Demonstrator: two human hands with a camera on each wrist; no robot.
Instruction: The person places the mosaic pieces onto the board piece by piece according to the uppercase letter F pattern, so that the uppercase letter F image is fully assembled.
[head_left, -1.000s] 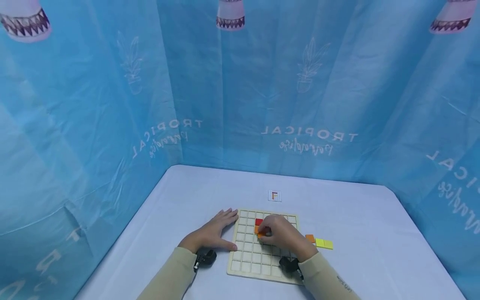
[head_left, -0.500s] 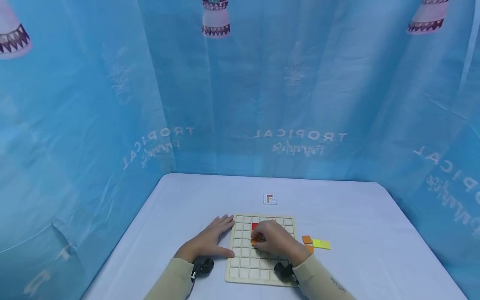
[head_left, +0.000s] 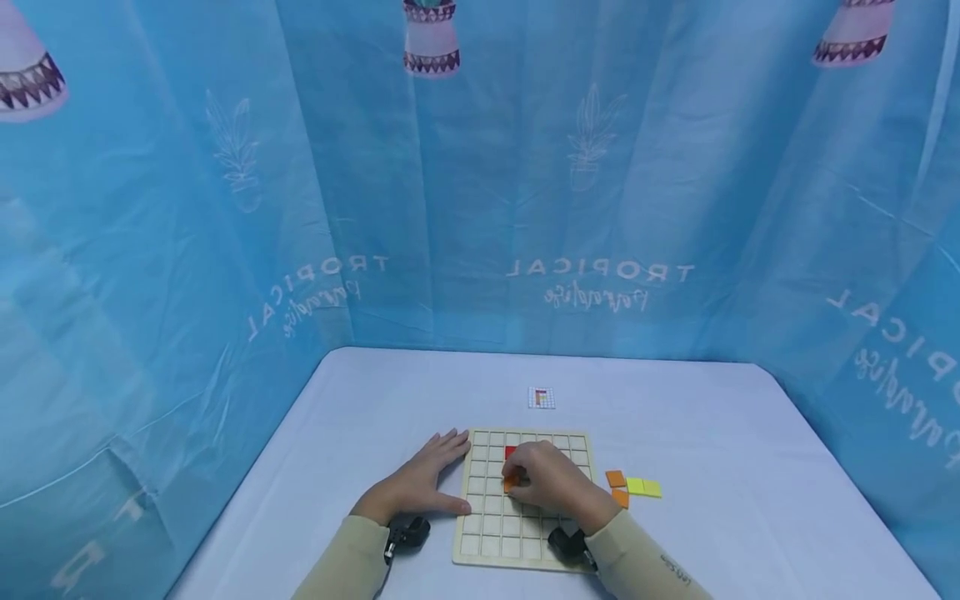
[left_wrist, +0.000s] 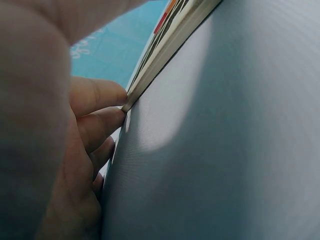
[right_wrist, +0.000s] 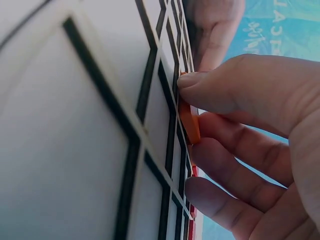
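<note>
A pale wooden grid board [head_left: 491, 527] lies on the table. My left hand [head_left: 420, 483] rests beside its left edge, fingers stretched; in the left wrist view, fingertips [left_wrist: 117, 95] touch the board's rim. Over the upper middle of the board, my right hand [head_left: 551, 479] pinches an orange square tile [right_wrist: 189, 122] between thumb and fingers. That tile sits tilted, partly in a cell. Just above it a red tile [head_left: 510, 452] lies in the grid; more red tiles [right_wrist: 194, 172] show in the right wrist view, partly hidden by the fingers.
Right of the board lie loose tiles: an orange tile [head_left: 615, 478], another orange tile [head_left: 620, 497] and two yellow tiles [head_left: 643, 487]. A small printed pattern card [head_left: 542, 397] lies behind the board. Blue curtains [head_left: 480, 208] surround the white table [head_left: 712, 467].
The head view has shifted slightly. My right hand has moved down a little over the board with the orange tile between its fingers. My left hand has stayed at the board's edge.
</note>
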